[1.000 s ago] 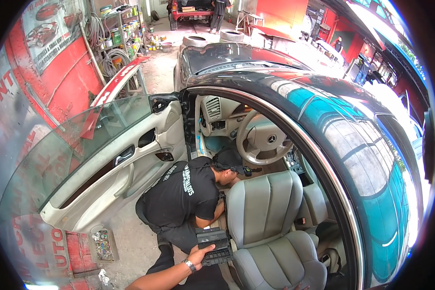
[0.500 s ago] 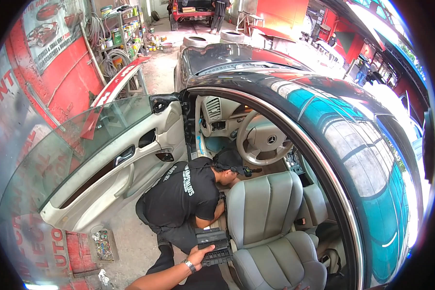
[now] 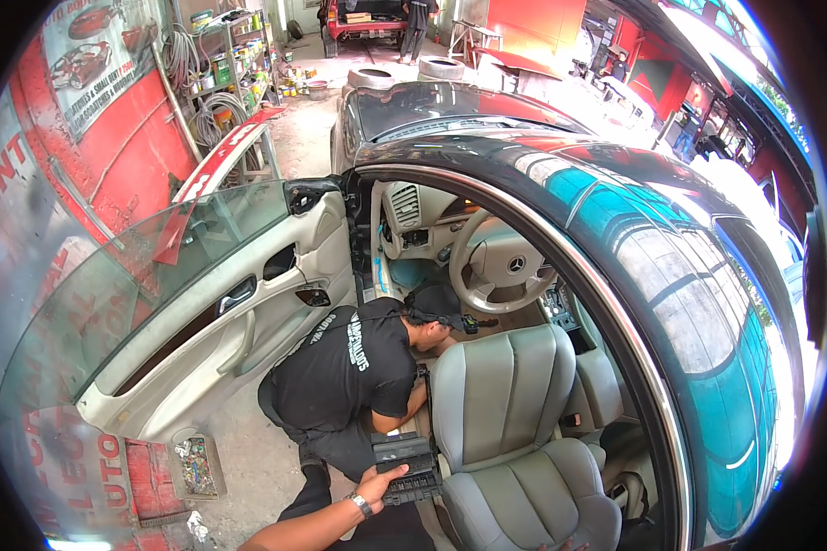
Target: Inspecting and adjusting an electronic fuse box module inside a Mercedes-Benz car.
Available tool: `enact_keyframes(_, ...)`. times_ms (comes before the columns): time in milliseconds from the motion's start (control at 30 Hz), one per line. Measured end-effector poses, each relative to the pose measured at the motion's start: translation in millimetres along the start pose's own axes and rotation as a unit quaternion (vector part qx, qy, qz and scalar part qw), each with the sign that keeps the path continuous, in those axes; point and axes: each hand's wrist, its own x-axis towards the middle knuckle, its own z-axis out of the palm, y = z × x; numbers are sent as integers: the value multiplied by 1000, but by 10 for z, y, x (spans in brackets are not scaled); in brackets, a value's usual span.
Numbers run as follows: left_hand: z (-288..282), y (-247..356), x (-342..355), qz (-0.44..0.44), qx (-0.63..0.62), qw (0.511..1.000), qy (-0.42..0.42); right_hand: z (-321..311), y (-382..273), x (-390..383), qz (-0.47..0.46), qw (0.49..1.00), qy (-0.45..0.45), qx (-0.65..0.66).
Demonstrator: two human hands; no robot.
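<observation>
My left hand (image 3: 381, 482), a watch on its wrist, grips a black plastic fuse-box-like unit (image 3: 404, 450) beside the car's open doorway. A few fingertips of my right hand (image 3: 560, 546) barely show at the bottom edge on the grey leather seat (image 3: 515, 496); what they hold, if anything, is hidden. A crouching co-worker (image 3: 335, 367) in black shirt and cap leans into the driver's footwell beside the seat, below the steering wheel (image 3: 515, 264), with their hands mostly hidden.
The open car door (image 3: 184, 331) spans the left, with a tray of small parts (image 3: 197, 464) on the floor below it. The dark roof (image 3: 680, 294) curves along the right. Shelves of cans (image 3: 225, 64), tyres (image 3: 441, 66), a red vehicle (image 3: 363, 32) and other people stand behind.
A distant person at the back right has moved leftward. My left hand, the black unit and the crouching co-worker look almost unchanged.
</observation>
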Motion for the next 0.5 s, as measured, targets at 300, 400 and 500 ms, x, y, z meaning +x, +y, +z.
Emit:
enact_keyframes(300, -90, -52, 96, -11, -4, 1000, -6, -58, -32, 32, 11, 991, -94, -93)
enact_keyframes(400, -58, -43, 88, 3, 3, 1000, -3, 31, -7, -4, 7, 997, -52, -49)
enact_keyframes(500, -31, -17, 81, -3, 9, 1000, 15, 111, 14, -39, 3, 1000, -10, -6)
